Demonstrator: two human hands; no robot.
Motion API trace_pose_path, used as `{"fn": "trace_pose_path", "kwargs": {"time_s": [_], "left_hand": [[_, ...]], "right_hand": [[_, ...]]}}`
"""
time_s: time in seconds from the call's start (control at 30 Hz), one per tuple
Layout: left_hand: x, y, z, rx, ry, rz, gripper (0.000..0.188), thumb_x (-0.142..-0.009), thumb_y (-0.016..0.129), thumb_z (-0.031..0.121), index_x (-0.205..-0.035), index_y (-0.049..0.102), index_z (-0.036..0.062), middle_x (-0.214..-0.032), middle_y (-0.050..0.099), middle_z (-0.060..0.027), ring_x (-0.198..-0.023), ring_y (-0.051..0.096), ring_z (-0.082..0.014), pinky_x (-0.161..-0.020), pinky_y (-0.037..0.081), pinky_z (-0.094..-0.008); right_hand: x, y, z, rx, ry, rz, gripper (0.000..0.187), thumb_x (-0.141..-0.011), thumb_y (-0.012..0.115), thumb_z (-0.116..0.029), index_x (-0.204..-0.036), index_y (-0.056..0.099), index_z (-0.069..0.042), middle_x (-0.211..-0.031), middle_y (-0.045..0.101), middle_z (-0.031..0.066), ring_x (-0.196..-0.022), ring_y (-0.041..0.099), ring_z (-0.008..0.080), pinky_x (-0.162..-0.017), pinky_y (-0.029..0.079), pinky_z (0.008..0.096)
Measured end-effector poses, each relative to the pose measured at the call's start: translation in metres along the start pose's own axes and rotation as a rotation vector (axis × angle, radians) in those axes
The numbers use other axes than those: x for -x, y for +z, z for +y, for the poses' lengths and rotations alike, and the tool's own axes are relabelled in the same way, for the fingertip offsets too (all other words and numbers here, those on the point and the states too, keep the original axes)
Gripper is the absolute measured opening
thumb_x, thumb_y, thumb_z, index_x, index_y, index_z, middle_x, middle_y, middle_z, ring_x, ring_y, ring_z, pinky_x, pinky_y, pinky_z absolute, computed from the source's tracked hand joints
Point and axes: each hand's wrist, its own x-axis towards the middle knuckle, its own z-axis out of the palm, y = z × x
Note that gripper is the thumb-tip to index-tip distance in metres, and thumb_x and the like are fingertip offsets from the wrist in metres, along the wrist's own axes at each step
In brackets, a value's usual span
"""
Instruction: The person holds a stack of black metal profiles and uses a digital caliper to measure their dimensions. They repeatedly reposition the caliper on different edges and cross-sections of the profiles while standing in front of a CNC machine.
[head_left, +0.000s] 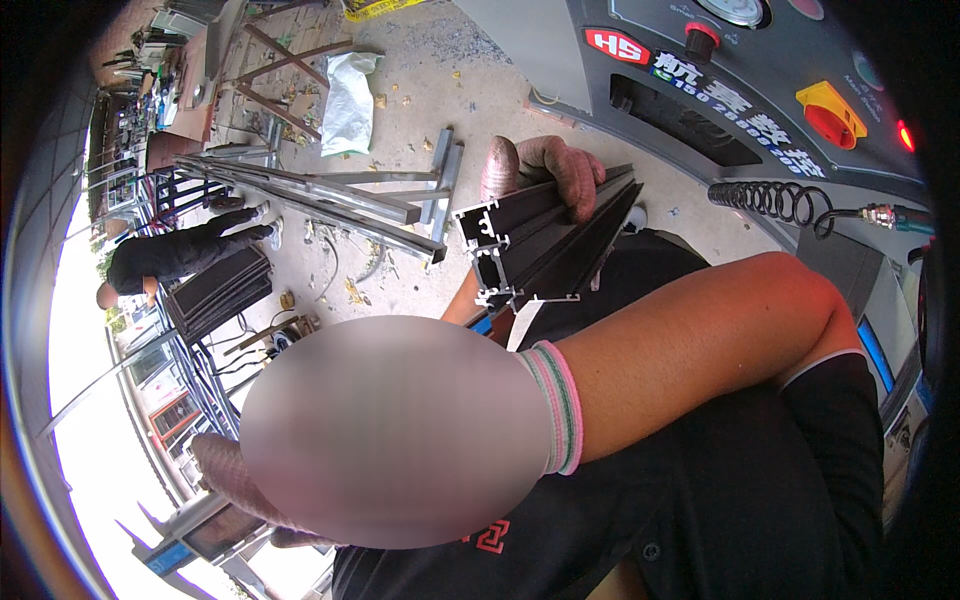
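Note:
My left hand, in a stained pinkish work glove, is closed on a black metal profile. Its fingers wrap over the top of the bar, whose hollow, slotted cut end with bare metal edges faces me. Part of my left forearm shows behind the profile. From the right, my bare right forearm reaches across my black shirt to a glove cuff striped pink, white and green. A blurred patch covers most of my right hand. Only some gloved fingers stick out past the patch at lower left, and whatever they may hold is hidden.
A grey machine with a gauge, knobs and a coiled black hose stands at upper right. Metal bars lie across supports at upper left. A white sack rests on the floor. A person stands by black stacked pieces.

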Motion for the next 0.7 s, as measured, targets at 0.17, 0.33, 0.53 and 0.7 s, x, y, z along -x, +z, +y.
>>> {"fn": "trace_pose_path", "kwargs": {"time_s": [0.17, 0.33, 0.53, 0.7], "left_hand": [[0.006, 0.002, -0.008, -0.078, 0.036, 0.099, 0.074, -0.107, 0.024, 0.067, -0.076, 0.055, 0.0084, -0.068, 0.058, -0.0083, -0.07, 0.055, -0.0263, -0.091, 0.043, -0.0425], [0.018, 0.008, 0.004, -0.258, -0.022, 0.224, 0.073, -0.105, 0.029, 0.07, -0.078, 0.058, 0.0092, -0.071, 0.06, -0.0104, -0.083, 0.058, -0.028, -0.091, 0.045, -0.0414], [0.029, 0.015, 0.01, -0.225, -0.011, 0.233, 0.074, -0.105, 0.029, 0.071, -0.077, 0.058, 0.0087, -0.072, 0.06, -0.011, -0.082, 0.058, -0.0281, -0.089, 0.045, -0.0414], [0.031, 0.016, 0.009, -0.2, -0.012, 0.229, 0.074, -0.105, 0.029, 0.071, -0.077, 0.058, 0.0083, -0.072, 0.061, -0.0116, -0.081, 0.058, -0.0281, -0.088, 0.046, -0.0414]], "right_hand": [[0.014, -0.018, 0.001, 0.024, 0.035, -0.018, 0.058, -0.1, 0.06, -0.047, -0.136, 0.053, -0.002, -0.087, 0.065, 0.0076, -0.058, 0.066, 0.021, -0.046, 0.052, 0.034], [0.008, -0.036, 0.005, -0.077, 0.091, -0.241, 0.063, -0.096, 0.069, -0.043, -0.138, 0.052, 0.001, -0.076, 0.064, 0.0069, -0.054, 0.063, 0.0203, -0.045, 0.049, 0.0362], [-0.013, -0.034, 0.001, -0.102, 0.04, -0.173, 0.08, -0.092, 0.077, -0.038, -0.149, 0.042, 0.005, -0.074, 0.061, 0.0063, -0.056, 0.062, 0.0204, -0.047, 0.045, 0.0358], [0.0, -0.034, 0.004, -0.104, 0.089, -0.208, 0.081, -0.083, 0.084, -0.031, -0.147, 0.048, 0.003, -0.075, 0.066, 0.0074, -0.055, 0.063, 0.0226, -0.049, 0.046, 0.0364]]}}
